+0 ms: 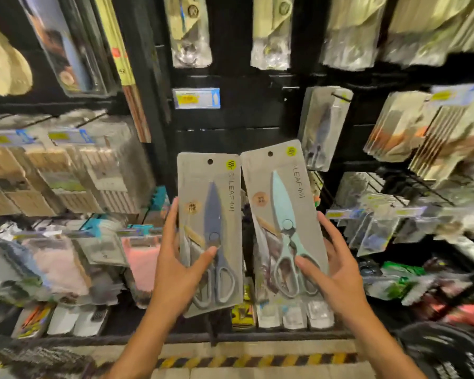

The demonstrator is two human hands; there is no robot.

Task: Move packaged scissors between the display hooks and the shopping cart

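I hold two grey packs of scissors upright, side by side, in front of a black display wall. My left hand grips the pack with the dark blue scissors, thumb across its front and fingers behind. My right hand grips the pack with the light teal scissors the same way, tilted a little to the right. Each pack has a round hanging hole at its top. More scissors packs hang on a hook at the upper right of my packs.
A price tag sits on a bare stretch of the black panel above my packs. Packed kitchen goods hang all around on hooks. A yellow-black striped edge runs along the floor. A dark rounded object, blurred, shows at the bottom right.
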